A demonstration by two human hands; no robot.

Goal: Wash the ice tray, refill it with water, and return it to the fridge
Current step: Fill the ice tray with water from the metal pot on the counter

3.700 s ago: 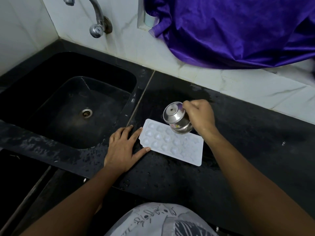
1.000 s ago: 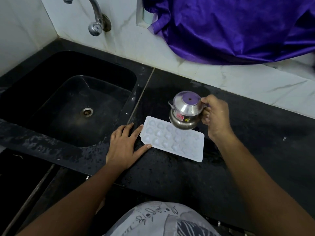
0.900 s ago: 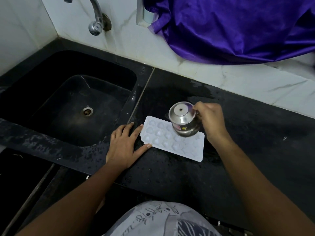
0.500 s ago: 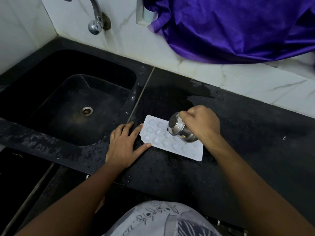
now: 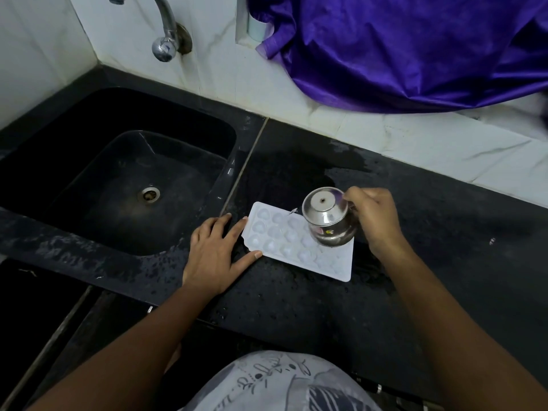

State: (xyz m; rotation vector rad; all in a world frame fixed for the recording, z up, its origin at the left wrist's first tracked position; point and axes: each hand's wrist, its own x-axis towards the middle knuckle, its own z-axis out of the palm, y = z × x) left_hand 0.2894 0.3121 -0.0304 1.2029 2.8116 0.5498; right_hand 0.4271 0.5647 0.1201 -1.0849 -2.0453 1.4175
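I'm looking down on a wet black surface (image 5: 444, 277) beside the sink (image 5: 89, 221), and the white ice tray (image 5: 284, 241) lies flat on it, just right of the sink's edge. My left hand (image 5: 216, 256) is spread open, pressed flat on the surface with its fingertips against the tray's near-left edge, steadying it and gripping nothing. My right hand (image 5: 373, 218) is closed around a small steel jug (image 5: 327, 216), tipped over the far right part of the tray, mouth turned toward the pockets. There's a thin glint at the lip that could be water coming out, though I can't be sure from this angle.

So I judge we're in the refill stage. The tray sits out of the sink and the tap (image 5: 164, 40) isn't running, so the washing looks finished. The pockets on the left shine as if they hold water; the ones under the jug are hidden, so I can't say how many are full. Still to come: top up the remaining pockets, set the jug down, then carry the tray level to the fridge, which is nowhere in view. A purple cloth (image 5: 400, 48) hangs over the back wall.
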